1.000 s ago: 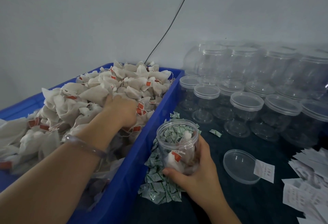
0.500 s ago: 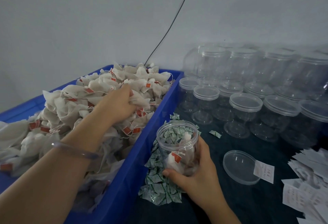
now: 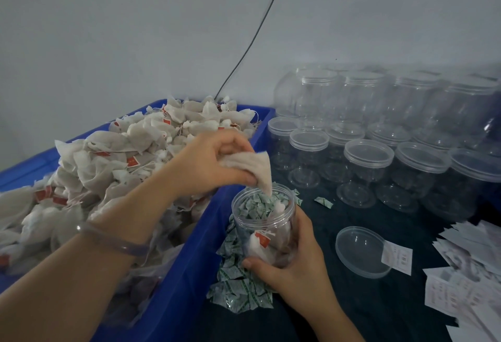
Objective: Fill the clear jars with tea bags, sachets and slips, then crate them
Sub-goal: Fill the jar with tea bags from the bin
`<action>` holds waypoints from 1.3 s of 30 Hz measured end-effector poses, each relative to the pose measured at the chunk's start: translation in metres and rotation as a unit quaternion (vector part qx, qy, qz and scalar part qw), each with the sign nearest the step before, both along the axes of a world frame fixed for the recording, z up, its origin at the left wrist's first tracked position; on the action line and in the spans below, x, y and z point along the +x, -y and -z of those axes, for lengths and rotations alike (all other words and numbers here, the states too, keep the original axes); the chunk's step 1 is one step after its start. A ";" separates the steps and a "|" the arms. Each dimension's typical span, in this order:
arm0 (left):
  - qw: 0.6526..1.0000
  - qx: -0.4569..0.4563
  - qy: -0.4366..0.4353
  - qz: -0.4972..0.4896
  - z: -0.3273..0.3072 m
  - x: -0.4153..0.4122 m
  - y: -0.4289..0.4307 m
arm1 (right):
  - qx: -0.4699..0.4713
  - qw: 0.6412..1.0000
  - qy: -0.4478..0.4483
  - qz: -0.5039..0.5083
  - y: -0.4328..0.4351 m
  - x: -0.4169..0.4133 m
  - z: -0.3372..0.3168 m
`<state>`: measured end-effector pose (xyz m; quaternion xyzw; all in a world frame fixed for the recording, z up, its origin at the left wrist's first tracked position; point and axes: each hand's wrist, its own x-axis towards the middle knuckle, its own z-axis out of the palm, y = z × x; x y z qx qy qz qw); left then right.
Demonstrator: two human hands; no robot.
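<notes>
- A plain, pale grey-white wall [image 3: 135, 30] is shown filling the upper half of the view, its surface matt and unmarked but for one small dark speck at the right.
- A thin dark cable [image 3: 252, 35] is seen running down the wall on a slant, from the top edge right of centre towards the lower left, where its lower end is hidden at the back of the table.
- The table [image 3: 366, 301] is covered with a dark blue-green cloth, seen in the lower right of the view.
- The room is lit softly and evenly in a cool, rather dim tone; only faint shadows are cast on the wall.
</notes>
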<state>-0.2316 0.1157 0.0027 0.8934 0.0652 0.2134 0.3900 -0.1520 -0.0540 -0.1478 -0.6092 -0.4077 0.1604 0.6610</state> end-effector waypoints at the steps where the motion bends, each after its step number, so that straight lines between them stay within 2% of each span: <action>1: 0.999 0.034 -0.033 0.014 0.001 0.000 0.003 | 0.000 1.000 0.001 0.001 0.000 0.000 0.000; 4: 0.987 0.107 -0.105 0.050 0.001 -0.001 0.012 | 0.001 1.000 -0.005 0.002 0.000 0.000 0.000; 7: 0.987 0.103 -0.096 0.081 -0.001 0.000 0.018 | -0.003 1.000 -0.015 0.004 0.000 0.001 0.001; 10: 0.990 0.045 -0.089 0.102 0.001 0.001 0.023 | -0.013 1.000 -0.022 -0.001 -0.001 0.001 0.004; 13: 0.983 0.111 -0.117 0.089 0.005 0.003 0.026 | -0.022 1.000 -0.022 -0.002 -0.002 0.001 0.006; 15: 0.988 0.139 -0.056 0.044 0.001 0.004 0.022 | -0.018 1.000 -0.017 0.001 -0.002 0.001 0.006; 17: 0.991 0.105 0.036 -0.080 -0.006 0.002 0.007 | -0.011 1.000 -0.018 0.000 -0.001 0.001 0.006; 18: 0.979 0.111 0.044 -0.167 -0.008 -0.001 -0.004 | -0.008 1.000 -0.021 -0.002 -0.001 0.001 0.005; 19: 0.957 0.143 0.004 -0.251 -0.009 -0.005 -0.019 | -0.005 1.000 -0.024 -0.006 -0.001 0.001 0.005; 20: 0.930 0.176 -0.081 -0.312 -0.007 -0.010 -0.034 | -0.002 1.000 -0.027 -0.009 0.000 0.000 0.004; 21: 0.903 0.190 -0.185 -0.337 -0.004 -0.015 -0.047 | 0.001 1.000 -0.029 -0.011 0.000 0.000 0.004; 23: 0.867 0.181 -0.345 -0.312 0.000 -0.023 -0.057 | 0.004 0.999 -0.030 -0.013 0.000 0.000 0.004; 25: 0.854 0.161 -0.399 -0.294 0.001 -0.025 -0.054 | 0.001 0.999 -0.031 -0.012 0.000 0.000 0.003; 29: 0.833 0.184 -0.418 -0.311 0.000 -0.022 -0.052 | -0.003 1.000 -0.023 -0.008 0.001 0.002 0.003; 31: 0.843 0.198 -0.400 -0.301 0.002 -0.022 -0.053 | -0.004 1.000 -0.023 -0.007 0.001 0.001 0.002; 34: 0.894 0.193 -0.287 -0.284 0.004 -0.019 -0.057 | -0.002 1.000 -0.022 -0.005 0.001 0.001 0.002; 37: 0.949 0.088 -0.133 -0.273 0.001 -0.016 -0.051 | -0.004 1.000 -0.020 -0.003 0.001 0.001 0.002; 39: 0.965 0.017 -0.064 -0.254 -0.002 -0.012 -0.042 | -0.005 1.000 -0.019 -0.003 0.001 0.002 0.003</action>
